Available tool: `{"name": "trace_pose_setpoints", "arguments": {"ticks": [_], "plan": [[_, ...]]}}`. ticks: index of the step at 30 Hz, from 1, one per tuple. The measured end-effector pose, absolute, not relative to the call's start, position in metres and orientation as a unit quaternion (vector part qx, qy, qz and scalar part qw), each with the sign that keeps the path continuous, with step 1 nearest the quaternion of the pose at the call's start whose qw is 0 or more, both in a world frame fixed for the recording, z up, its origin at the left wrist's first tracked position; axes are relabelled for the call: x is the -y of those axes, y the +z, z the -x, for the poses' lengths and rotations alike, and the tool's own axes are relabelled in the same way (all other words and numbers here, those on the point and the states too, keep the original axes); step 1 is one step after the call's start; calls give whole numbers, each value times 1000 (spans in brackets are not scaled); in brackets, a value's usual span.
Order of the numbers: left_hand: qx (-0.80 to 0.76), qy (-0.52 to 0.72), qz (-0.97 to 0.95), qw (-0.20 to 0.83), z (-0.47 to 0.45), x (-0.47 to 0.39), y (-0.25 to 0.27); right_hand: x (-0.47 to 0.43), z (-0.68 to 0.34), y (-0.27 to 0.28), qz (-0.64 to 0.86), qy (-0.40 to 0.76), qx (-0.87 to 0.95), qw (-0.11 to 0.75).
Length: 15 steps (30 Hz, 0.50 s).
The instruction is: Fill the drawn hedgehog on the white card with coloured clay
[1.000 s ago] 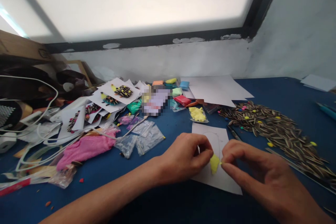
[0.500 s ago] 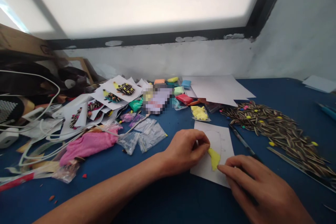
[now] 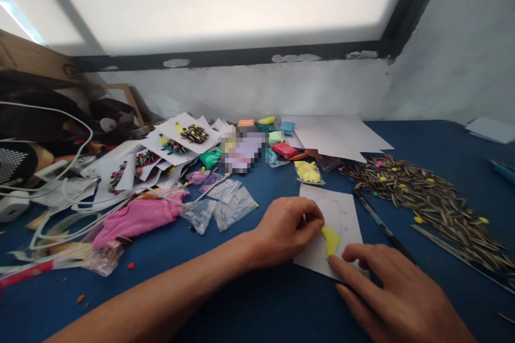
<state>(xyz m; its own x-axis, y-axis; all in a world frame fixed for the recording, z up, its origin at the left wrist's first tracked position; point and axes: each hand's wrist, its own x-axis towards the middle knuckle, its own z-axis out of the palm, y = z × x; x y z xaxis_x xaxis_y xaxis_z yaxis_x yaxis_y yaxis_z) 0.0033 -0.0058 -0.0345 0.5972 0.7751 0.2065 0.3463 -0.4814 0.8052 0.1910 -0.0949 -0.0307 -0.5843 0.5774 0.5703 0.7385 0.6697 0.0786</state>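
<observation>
A flat, pointed piece of yellow modelling clay (image 3: 331, 241) lies on a small white paper (image 3: 351, 217) bearing a faint pencil outline. At the clay's upper end, my left hand (image 3: 284, 231) has thumb and forefinger closed in a pinch; the tips partly hide that end. The forefinger of my right hand (image 3: 396, 286) touches the clay's lower tip, with the thumb held apart below and nothing held in that hand. Beyond the paper sits an open packet of yellow clay (image 3: 308, 171).
Right of the paper lie a dark pen (image 3: 382, 225), tweezers (image 3: 450, 249) and a heap of striped seeds (image 3: 426, 193). Coloured clay packets (image 3: 284, 150) and white sheets (image 3: 333, 136) line the back. Leftward are seed-decorated cards (image 3: 189, 131), pink clay (image 3: 140, 217), plastic bags (image 3: 235, 206) and white cables (image 3: 76, 158).
My right forefinger has moved slightly left onto the clay's lower tip, and its thumb has spread away downward. My left hand keeps its pinch at the upper end. The view has shifted slightly.
</observation>
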Motion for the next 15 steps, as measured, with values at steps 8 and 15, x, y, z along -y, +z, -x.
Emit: {"name": "trace_pose_setpoints", "arguments": {"ticks": [8, 15], "plan": [[-346, 284, -812, 374, -4, 6, -35, 96, -195, -35, 359, -154, 895, 217], [-343, 278, -819, 366, -4, 5, -35, 92, -186, -24, 332, -137, 903, 237]]}}
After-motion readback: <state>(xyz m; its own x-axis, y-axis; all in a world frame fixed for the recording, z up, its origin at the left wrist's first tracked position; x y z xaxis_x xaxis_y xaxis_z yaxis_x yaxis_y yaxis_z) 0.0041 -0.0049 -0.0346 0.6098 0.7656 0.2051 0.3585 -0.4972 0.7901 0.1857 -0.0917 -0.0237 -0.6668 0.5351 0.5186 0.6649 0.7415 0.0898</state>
